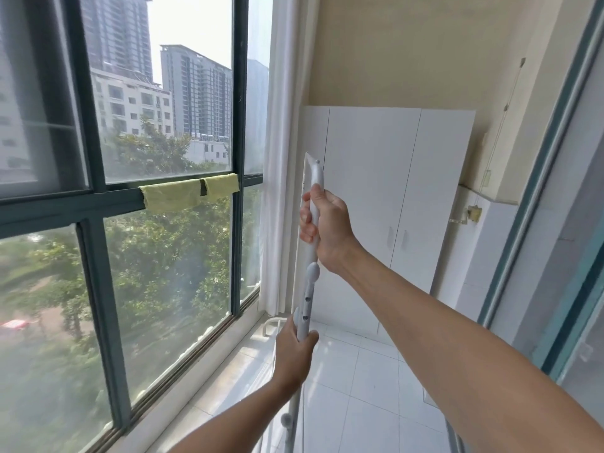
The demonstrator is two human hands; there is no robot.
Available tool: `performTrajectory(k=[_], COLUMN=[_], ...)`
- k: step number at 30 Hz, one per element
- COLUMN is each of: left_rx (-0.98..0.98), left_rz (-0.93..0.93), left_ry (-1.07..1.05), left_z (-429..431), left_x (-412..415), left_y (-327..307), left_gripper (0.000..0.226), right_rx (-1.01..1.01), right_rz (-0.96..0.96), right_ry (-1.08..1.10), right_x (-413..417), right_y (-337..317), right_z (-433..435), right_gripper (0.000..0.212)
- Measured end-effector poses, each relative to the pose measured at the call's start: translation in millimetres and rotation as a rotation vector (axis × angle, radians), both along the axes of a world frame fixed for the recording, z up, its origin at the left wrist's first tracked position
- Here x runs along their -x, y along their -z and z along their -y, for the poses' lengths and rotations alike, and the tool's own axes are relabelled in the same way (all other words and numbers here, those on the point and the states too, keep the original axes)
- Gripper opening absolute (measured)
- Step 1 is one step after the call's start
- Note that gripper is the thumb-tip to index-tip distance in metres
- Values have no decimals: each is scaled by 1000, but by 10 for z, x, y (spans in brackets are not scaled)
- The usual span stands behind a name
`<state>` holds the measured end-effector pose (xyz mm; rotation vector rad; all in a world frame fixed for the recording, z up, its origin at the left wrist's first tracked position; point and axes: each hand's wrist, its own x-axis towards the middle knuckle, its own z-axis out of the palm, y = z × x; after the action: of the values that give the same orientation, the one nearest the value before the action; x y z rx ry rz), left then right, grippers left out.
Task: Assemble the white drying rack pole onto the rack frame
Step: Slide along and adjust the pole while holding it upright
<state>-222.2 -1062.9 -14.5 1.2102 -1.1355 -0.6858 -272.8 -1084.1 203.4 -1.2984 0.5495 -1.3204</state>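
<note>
The white drying rack pole stands nearly upright in the middle of the view, with small holes and an oval knob along it and a curved cap at its top. My right hand is closed around its upper part. My left hand grips it lower down, just under the holes. Below my left hand a white upright of the rack frame continues downward, and more white frame tubing lies low on the floor behind. The joint between pole and frame is hidden by my left hand.
A large dark-framed window fills the left, with a green cloth draped on its rail. A white curtain hangs beside it. A white cabinet stands against the back wall. A sliding door frame is on the right. White floor tiles lie below.
</note>
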Motion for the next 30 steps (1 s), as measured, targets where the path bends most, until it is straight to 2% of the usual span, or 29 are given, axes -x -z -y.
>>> performTrajectory(k=[10, 15, 19, 24, 30], left_rx=[47, 98, 114, 79, -59], left_rz=[-43, -38, -1, 48, 49], left_ry=[-64, -89, -93, -109, -37], left_z=[941, 1275, 1452, 1538, 1543], left_x=[246, 278, 263, 200, 85], left_y=[-28, 40, 21, 28, 52], left_gripper=[18, 2, 10, 19, 9], right_rx=[-12, -9, -4, -4, -3], right_rz=[-5, -17, -15, -26, -46], right_ry=[-74, -112, -110, -108, -109], right_x=[195, 248, 255, 215, 131], right_y=[-35, -14, -32, -11, 67], right_z=[956, 1278, 1426, 1540, 1604], right_gripper=[24, 23, 23, 23, 25])
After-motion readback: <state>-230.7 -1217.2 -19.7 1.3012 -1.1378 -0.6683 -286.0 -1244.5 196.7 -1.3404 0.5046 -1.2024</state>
